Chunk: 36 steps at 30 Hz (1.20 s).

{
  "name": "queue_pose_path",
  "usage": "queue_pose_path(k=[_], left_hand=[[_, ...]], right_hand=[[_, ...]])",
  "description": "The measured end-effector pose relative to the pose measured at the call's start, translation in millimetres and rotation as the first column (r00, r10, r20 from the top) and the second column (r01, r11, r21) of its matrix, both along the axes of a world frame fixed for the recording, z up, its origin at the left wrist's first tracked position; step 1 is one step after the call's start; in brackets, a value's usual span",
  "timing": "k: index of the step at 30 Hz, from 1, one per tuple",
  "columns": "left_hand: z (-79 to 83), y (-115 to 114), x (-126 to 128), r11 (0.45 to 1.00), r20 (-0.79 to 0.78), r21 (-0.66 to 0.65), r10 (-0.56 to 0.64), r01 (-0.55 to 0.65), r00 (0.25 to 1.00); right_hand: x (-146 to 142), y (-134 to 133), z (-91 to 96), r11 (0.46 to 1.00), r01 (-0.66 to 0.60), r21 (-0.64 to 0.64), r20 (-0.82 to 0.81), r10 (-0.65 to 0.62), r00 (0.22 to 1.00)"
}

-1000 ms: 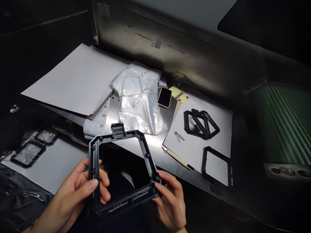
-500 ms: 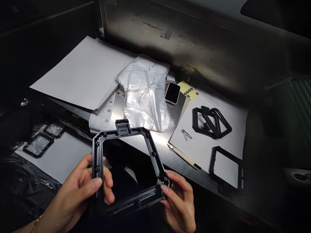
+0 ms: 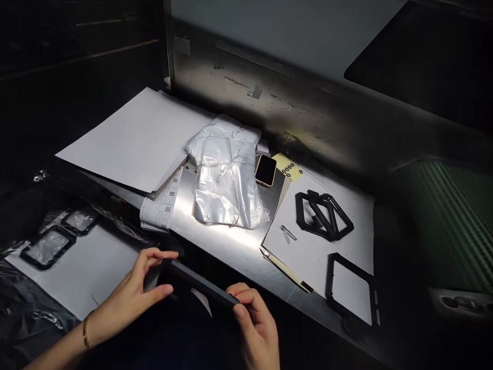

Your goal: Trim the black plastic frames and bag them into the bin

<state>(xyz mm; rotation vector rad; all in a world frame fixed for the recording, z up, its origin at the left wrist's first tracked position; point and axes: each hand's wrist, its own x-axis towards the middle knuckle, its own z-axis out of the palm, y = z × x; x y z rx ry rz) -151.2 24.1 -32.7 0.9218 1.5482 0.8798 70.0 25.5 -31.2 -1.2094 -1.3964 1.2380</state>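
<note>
A black plastic frame (image 3: pixel 204 282) is turned nearly edge-on in front of me, its long side sloping down to the right. My right hand (image 3: pixel 256 321) pinches its right end between thumb and fingers. At the other end is my left hand (image 3: pixel 144 282), thumb and fingers spread apart around the dark end of the frame. The fingertips are close to its upper edge; whether they touch it I cannot tell. The frame's lower part is lost in shadow. On the white sheet to the right lie two overlapping black frames (image 3: pixel 306 223) and another single black frame (image 3: pixel 331 280).
Tied clear plastic bags (image 3: pixel 227 190) lie mid-bench beside a stack of white sheets (image 3: pixel 131 139). A phone (image 3: pixel 265 170), a yellow sticker sheet (image 3: pixel 285 167) and nail clippers (image 3: pixel 287 234) are to the right. Bagged black frames (image 3: pixel 48 249) lie at left. A metal panel (image 3: pixel 288 108) rises behind.
The frame has turned from facing me to nearly edge-on. My left hand's fingers have loosened from its side and spread. My right hand has shifted left, still gripping. The camera view has tilted up.
</note>
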Motion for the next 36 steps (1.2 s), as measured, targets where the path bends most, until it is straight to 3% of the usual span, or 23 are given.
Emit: queue_pose_path(k=[2, 5, 8, 10, 14, 19, 24, 28, 32, 36], left_hand=[[-10.0, 0.6, 2.3, 0.995, 0.059, -0.101, 0.015, -0.009, 0.998], [-19.4, 2.3, 3.1, 0.988, 0.096, -0.097, 0.129, -0.120, 0.987], [-22.6, 5.8, -2.7, 0.962, 0.174, -0.091, 0.269, -0.256, 0.947], [-21.1, 8.1, -9.3, 0.936, 0.243, -0.102, 0.351, -0.336, 0.904], [-13.1, 8.5, -22.3, 0.876, 0.413, -0.158, 0.477, -0.455, 0.776], [-7.5, 3.3, -32.4, 0.774, 0.592, -0.241, 0.596, -0.586, 0.543], [-8.7, 4.3, -36.8, 0.706, 0.675, -0.334, 0.642, -0.625, 0.364], [-9.6, 7.3, -38.0, 0.664, 0.701, -0.403, 0.666, -0.630, 0.254], [-9.9, 9.9, -37.3, 0.609, 0.724, -0.419, 0.672, -0.673, 0.158], [-11.6, 15.4, -34.1, 0.578, 0.749, -0.412, 0.655, -0.704, 0.099]], right_hand=[[-11.1, 3.6, -4.0, 0.997, -0.040, -0.070, 0.054, 0.044, 0.998], [-18.8, 25.9, -14.0, 0.990, -0.109, -0.085, 0.155, 0.121, 0.980], [-14.2, 77.1, -30.4, 0.991, -0.133, -0.004, 0.307, 0.128, 0.943], [-8.4, 119.7, -44.5, 0.990, -0.112, 0.088, 0.418, 0.065, 0.906], [-4.6, 183.0, -69.7, 0.972, -0.208, 0.108, 0.630, 0.095, 0.771], [-10.3, 199.5, -75.7, 0.963, -0.267, 0.041, 0.777, 0.137, 0.615], [-10.8, 201.8, -71.9, 0.958, -0.286, 0.005, 0.822, 0.159, 0.546], [-11.4, 208.7, -68.7, 0.964, -0.265, -0.001, 0.785, 0.165, 0.598], [-19.7, 205.4, -55.3, 0.988, -0.128, 0.085, 0.657, 0.041, 0.753], [-38.3, 181.8, -40.1, 0.987, 0.016, 0.158, 0.437, -0.084, 0.896]])
